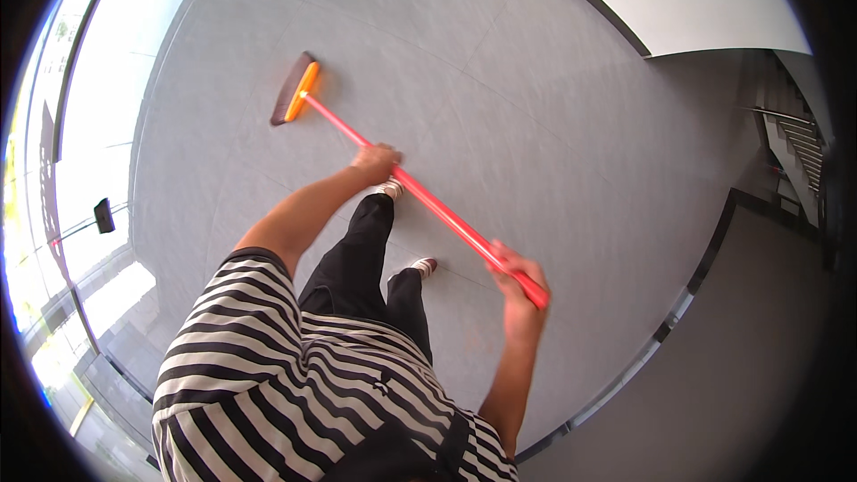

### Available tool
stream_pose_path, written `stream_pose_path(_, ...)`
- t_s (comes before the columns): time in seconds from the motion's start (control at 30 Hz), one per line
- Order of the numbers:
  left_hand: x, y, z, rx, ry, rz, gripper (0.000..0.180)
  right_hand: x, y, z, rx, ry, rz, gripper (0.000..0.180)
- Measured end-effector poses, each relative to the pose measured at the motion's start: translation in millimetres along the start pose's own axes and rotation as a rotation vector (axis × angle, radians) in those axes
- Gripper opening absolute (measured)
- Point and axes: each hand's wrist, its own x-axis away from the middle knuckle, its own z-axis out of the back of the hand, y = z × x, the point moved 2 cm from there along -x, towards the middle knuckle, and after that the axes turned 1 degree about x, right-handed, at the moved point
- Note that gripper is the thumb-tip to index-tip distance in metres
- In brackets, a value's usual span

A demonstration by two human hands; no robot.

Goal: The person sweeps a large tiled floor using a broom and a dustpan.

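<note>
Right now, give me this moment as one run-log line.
left hand: gripping mid-handle | right hand: gripping handle end | broom: red handle, orange head on grey tiled floor | person: standing

- The floor point(500, 80) is pale grey tile with thin seams and fills most of the frame, from the upper middle down to the lower right.
- A broom head point(295, 89), dark with an orange back, rests on the floor in the upper left of the frame.
- Two shoes point(425, 265) stand on the floor near the centre, one above the other in the picture.
- A dark strip point(687, 290) borders the floor at right, with a darker grey floor beyond it in the lower right.
</note>
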Motion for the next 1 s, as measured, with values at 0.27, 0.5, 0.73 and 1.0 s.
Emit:
stream_pose_path(0.27, -42, 384, -4, 0.292, -0.238, -0.700, 0.022, 138, -194, 71, 0.693, 0.508, 0.408, 0.013)
stream_pose_path(0.5, 0, 427, 54, 0.388, -0.231, -1.074, 0.012, 154, -243, 14, 0.920, 0.394, 0.789, 0.012)
stream_pose_path(0.73, 1, 277, 102, 0.164, -0.140, -0.774, 0.014, 131, -215, 51, 0.294, 0.487, 0.699, 0.010)
stream_pose_path(1.0, -44, -12, 101, -0.135, 0.017, -0.079, 0.016, -65, -59, -5, -0.041, -0.118, 0.094, 0.014)
